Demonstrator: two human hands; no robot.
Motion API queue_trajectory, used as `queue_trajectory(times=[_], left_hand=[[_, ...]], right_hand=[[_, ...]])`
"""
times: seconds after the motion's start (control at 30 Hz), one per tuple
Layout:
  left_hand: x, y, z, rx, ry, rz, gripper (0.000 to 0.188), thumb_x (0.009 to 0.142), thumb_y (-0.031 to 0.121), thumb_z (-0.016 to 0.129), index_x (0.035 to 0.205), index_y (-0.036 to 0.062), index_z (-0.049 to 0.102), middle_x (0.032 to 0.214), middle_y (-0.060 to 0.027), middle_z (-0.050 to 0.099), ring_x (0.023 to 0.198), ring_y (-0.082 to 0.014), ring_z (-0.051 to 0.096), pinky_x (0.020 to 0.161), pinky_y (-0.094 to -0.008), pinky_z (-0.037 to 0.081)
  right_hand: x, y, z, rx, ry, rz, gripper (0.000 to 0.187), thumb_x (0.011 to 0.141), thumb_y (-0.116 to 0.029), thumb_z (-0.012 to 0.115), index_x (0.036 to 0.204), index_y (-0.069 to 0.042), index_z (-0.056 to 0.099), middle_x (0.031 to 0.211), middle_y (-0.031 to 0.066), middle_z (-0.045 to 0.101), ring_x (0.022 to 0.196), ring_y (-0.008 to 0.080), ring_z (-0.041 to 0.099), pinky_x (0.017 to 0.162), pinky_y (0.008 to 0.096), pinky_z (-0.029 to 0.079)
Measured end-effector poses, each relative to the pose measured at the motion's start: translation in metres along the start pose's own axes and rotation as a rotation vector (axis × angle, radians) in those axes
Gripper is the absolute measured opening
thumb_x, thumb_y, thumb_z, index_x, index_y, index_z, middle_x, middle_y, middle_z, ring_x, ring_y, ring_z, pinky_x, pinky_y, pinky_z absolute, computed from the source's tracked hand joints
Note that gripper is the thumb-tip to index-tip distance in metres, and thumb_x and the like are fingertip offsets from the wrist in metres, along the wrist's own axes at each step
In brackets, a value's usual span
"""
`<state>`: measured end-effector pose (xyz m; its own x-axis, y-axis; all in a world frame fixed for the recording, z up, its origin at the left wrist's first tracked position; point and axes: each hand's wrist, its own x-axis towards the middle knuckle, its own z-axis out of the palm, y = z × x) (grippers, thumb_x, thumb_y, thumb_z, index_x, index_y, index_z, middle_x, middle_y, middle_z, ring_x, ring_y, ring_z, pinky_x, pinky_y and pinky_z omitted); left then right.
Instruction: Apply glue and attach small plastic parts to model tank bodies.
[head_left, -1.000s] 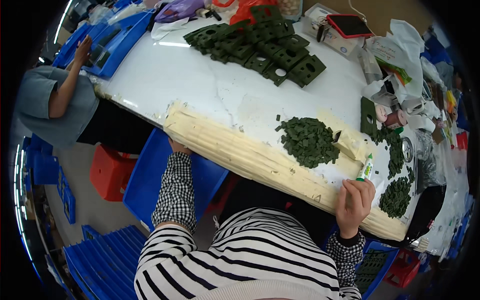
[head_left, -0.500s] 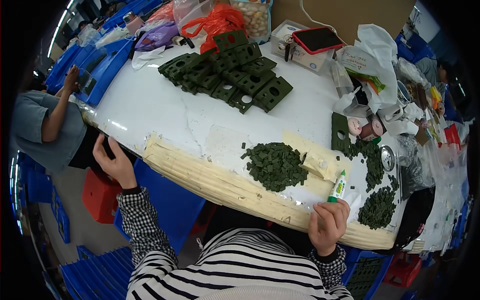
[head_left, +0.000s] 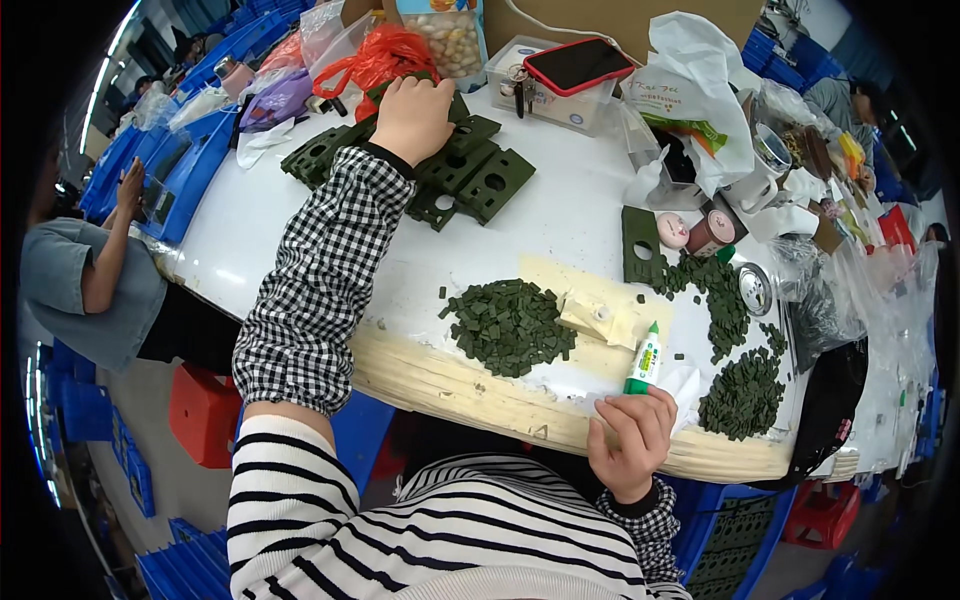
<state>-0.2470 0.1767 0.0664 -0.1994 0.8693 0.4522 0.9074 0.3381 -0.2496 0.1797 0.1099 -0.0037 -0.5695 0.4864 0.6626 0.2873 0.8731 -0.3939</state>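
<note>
The left hand (head_left: 412, 112) reaches far across the white tabletop (head_left: 560, 220), its grip closed down on the pile of green plates (head_left: 470, 170). The right hand (head_left: 630, 440), at the near edge, clamps an upright glue pen (head_left: 644, 362) beside the green chips (head_left: 510, 325).

Left hand (head_left: 412, 118) is reaching across the white worktop (head_left: 560, 215) and resting on the stack of dark green perforated blocks (head_left: 470, 170), fingers curled over the top one. Right hand (head_left: 630, 440) is sitting at the near worktop edge, gripping a green-and-white glue bottle (head_left: 644, 362) upright. A pile of small green chips (head_left: 510, 325) is lying between the hands. A second chip pile (head_left: 742, 392) is lying just right of the bottle. A red phone (head_left: 578, 66) is lying on a clear box.
</note>
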Motion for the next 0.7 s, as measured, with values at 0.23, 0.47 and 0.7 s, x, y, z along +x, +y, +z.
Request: queue_trajectory(times=[0.23, 0.47, 0.7], left_hand=[[-0.016, -0.005, -0.022, -0.102, 0.105, 0.066, 0.038, 0.074, 0.021, 0.072, 0.103, 0.0078, 0.05, 0.084, -0.0108, 0.064, 0.085, -0.0309, 0.06, 0.084, -0.0399, 0.046], [-0.08, 0.001, -0.048, -0.26, 0.162, 0.046, 0.033, 0.077, 0.021, 0.072, 0.099, 0.0058, 0.053, 0.086, -0.009, 0.061, 0.082, -0.0289, 0.056, 0.076, -0.0383, 0.043], [-0.056, 0.014, -0.044, -0.314, 0.261, 0.124, 0.037, 0.079, 0.026, 0.073, 0.102, 0.0035, 0.055, 0.099, -0.0111, 0.059, 0.095, -0.0302, 0.053, 0.084, -0.0397, 0.043]], right_hand=[[0.01, 0.001, -0.035, 0.045, -0.03, -0.024, 0.016, 0.071, -0.012, 0.071, 0.085, -0.006, 0.069, 0.083, 0.0041, 0.063, 0.08, 0.0222, 0.059, 0.084, 0.0412, 0.045], [0.037, 0.018, -0.069, -0.127, 0.034, -0.062, 0.016, 0.072, -0.011, 0.07, 0.086, -0.005, 0.068, 0.086, 0.007, 0.062, 0.08, 0.0257, 0.057, 0.077, 0.0417, 0.046], [0.024, 0.022, -0.039, -0.113, 0.043, 0.014, 0.017, 0.07, -0.009, 0.072, 0.086, -0.007, 0.068, 0.086, 0.005, 0.064, 0.079, 0.024, 0.058, 0.084, 0.0431, 0.044]])
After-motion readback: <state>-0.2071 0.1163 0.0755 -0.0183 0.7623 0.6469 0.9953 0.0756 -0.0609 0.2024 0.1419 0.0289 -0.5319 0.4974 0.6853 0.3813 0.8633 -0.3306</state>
